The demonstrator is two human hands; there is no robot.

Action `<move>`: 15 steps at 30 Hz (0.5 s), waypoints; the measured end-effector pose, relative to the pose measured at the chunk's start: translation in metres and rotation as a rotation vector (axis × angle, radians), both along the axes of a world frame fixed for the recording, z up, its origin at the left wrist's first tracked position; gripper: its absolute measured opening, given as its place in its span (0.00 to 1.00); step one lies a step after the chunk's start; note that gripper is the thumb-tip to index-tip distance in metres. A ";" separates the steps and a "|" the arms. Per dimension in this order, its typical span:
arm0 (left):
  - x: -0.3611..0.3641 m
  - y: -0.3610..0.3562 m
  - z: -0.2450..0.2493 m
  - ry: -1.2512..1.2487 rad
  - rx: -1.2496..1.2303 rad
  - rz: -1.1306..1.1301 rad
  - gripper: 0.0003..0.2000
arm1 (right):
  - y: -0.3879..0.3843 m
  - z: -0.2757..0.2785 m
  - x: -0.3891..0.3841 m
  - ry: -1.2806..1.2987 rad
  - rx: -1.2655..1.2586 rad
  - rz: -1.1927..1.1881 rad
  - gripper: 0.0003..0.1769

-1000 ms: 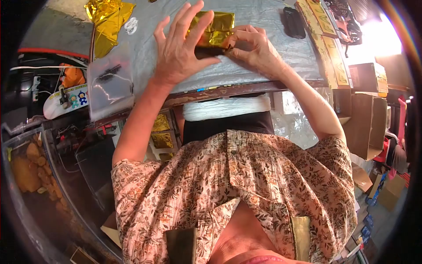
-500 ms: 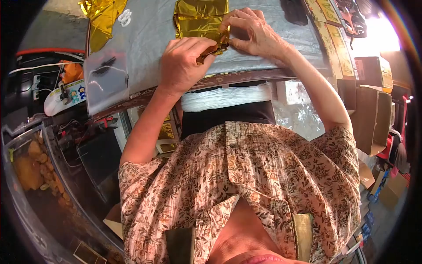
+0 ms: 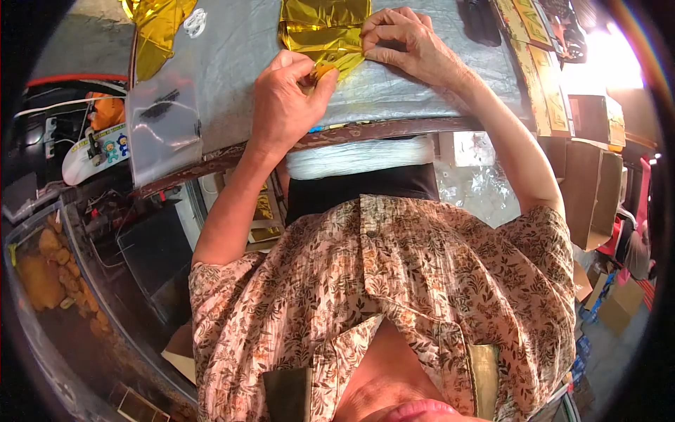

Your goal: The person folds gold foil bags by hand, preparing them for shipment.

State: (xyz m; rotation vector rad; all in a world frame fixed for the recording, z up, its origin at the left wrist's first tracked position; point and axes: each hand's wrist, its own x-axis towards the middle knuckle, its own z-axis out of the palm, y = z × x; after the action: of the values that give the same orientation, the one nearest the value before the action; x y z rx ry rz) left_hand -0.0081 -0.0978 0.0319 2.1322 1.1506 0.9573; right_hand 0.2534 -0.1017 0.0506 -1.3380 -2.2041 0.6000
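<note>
Workroom, cluttered. Work surface: a table under a wrinkled grey sheet [image 3: 232,77], worn dark-red wooden edge [image 3: 373,129] on the near side. Left on it: crumpled gold foil pile [image 3: 158,32], small white looped cord [image 3: 194,23] beside it. Right: long black object [image 3: 481,21], too cut off to identify; a row of yellow printed cardboard [image 3: 538,84] along that side. Thick bundle of white strands [image 3: 362,158] lies across the person's waist.

Between the hands, mid-table: a glossy gold foil piece [image 3: 325,39], creased crosswise, its top cut off by the frame. Left hand [image 3: 292,95]: thumb and forefinger drawn together on the near edge, foil gathered there. Right hand [image 3: 411,49]: thumb and forefinger nipped on the right edge, other fingers curled loosely.

Judgement: foil this thin probably creases and tears easily. Light pinches serve best, tension even between both hands, puckers at the left fingertips smoothed before any crease is pressed flat.
</note>
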 end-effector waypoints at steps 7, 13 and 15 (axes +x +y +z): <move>0.002 0.006 0.006 -0.090 -0.160 0.061 0.13 | 0.006 -0.005 -0.001 -0.027 0.051 -0.005 0.10; 0.003 0.011 -0.002 -0.031 -0.088 0.078 0.14 | 0.007 -0.007 -0.008 -0.027 0.039 -0.081 0.10; 0.004 0.013 -0.002 -0.016 -0.083 0.077 0.13 | 0.003 -0.006 -0.016 -0.003 0.034 -0.139 0.10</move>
State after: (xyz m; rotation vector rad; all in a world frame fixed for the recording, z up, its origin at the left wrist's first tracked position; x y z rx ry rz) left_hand -0.0039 -0.0852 0.0296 2.0243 1.2508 0.9413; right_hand 0.2378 -0.0991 0.0443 -1.4610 -2.0928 0.5068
